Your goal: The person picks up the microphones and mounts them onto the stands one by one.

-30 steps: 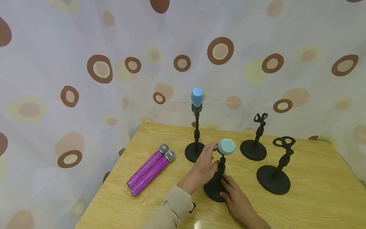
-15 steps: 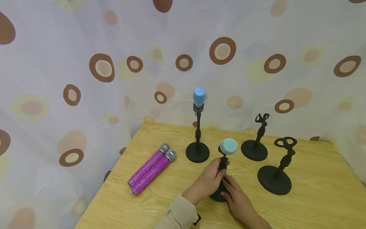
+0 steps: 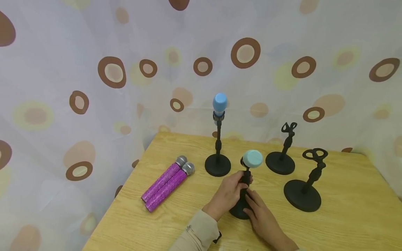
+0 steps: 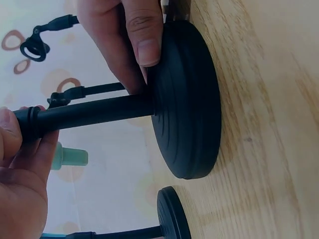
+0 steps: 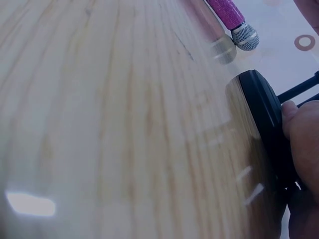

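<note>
A black desktop microphone stand [image 3: 239,211] stands at the front middle of the table in the head view, with a mint-green microphone [image 3: 252,159] in its clip. My left hand [image 3: 225,194] grips the collar of its post; the left wrist view shows thumb and fingers around that collar [image 4: 31,122]. Low down, my right hand [image 3: 265,221] holds the round base [image 4: 187,104], its thumb pressed on the upper face near the edge. In the right wrist view, part of that hand [image 5: 306,144] shows against the base, and the rest is cut off.
Two purple microphones [image 3: 166,186] with silver heads lie side by side on the left. Behind, another stand [image 3: 218,164] carries a blue microphone [image 3: 220,102]. Two stands with bare clips, one further back [image 3: 280,162] and one nearer [image 3: 302,195], stand at right. A patterned curtain [image 3: 157,31] hangs behind the table.
My left hand has come down from beside the clip to the post's collar and now grips it. My right hand stays at the base. The loose purple microphones have not moved.
</note>
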The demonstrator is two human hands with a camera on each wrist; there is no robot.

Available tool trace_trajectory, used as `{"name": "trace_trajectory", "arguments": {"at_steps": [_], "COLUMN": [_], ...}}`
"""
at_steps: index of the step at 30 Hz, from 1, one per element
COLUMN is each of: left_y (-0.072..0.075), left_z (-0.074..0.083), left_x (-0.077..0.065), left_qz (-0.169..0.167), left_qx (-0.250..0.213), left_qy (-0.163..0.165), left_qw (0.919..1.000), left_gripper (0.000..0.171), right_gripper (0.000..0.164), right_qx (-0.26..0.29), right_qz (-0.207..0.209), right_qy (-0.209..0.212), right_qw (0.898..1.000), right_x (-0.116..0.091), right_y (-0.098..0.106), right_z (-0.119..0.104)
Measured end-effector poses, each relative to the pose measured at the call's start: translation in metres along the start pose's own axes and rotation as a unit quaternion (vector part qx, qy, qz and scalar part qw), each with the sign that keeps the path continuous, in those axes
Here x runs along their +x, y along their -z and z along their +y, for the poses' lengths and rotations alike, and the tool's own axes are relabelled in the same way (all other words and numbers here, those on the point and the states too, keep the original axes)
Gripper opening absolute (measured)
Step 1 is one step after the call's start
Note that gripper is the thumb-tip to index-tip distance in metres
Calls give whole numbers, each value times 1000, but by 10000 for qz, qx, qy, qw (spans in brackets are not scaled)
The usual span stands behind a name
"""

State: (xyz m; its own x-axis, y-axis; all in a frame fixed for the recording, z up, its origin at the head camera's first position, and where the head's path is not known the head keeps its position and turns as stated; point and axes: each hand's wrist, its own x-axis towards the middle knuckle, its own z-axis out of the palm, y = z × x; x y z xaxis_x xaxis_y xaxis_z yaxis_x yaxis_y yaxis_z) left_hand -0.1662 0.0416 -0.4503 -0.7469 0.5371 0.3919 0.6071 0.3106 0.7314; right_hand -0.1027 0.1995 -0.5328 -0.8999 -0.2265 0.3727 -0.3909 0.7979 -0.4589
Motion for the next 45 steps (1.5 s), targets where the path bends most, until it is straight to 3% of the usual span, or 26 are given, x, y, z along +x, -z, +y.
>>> {"name": "trace_trajectory", "arguments": {"at_steps": [3, 8, 14, 20, 23, 27, 31, 37, 45], "left_y": [0, 0, -2, -5, -5, 0, 5, 7, 5], "left_z": [0, 2, 2, 0, -1, -1, 2, 5, 4], "left_x": [-1, 0, -1, 0, -1, -3, -1, 0, -2], "left_qz": [65, 395, 531, 701, 541, -30, -411, -328, 113], "left_qx": [57, 606, 946, 1375, 1199, 608, 277, 200, 200], "left_qy": [-85, -136, -123, -275, -162, -26, -162, 47, 202], "left_qw": [9999, 9973, 9940, 9876, 9912, 9981, 9986, 9993, 9995], "left_gripper": [22, 21, 34, 34, 32, 29, 32, 27, 22], "right_gripper": [45, 47, 47, 46, 46, 46, 45, 44, 46], "right_qx": [-23, -44, -23, -115, -123, -46, -23, -41, 18], "right_qz": [35, 17, -185, 48, 43, -27, 73, 11, 4], "right_qy": [29, -23, -106, 20, 15, 16, -1, -26, -108], "right_qw": [10000, 10000, 9998, 9999, 9999, 10000, 10000, 10000, 9999], "right_x": [0, 1, 0, 1, 1, -1, 0, 0, 0], "right_y": [0, 3, 3, 1, 0, -2, -1, -1, 1], "right_z": [1, 1, 1, 1, 1, 1, 2, 1, -3]}}
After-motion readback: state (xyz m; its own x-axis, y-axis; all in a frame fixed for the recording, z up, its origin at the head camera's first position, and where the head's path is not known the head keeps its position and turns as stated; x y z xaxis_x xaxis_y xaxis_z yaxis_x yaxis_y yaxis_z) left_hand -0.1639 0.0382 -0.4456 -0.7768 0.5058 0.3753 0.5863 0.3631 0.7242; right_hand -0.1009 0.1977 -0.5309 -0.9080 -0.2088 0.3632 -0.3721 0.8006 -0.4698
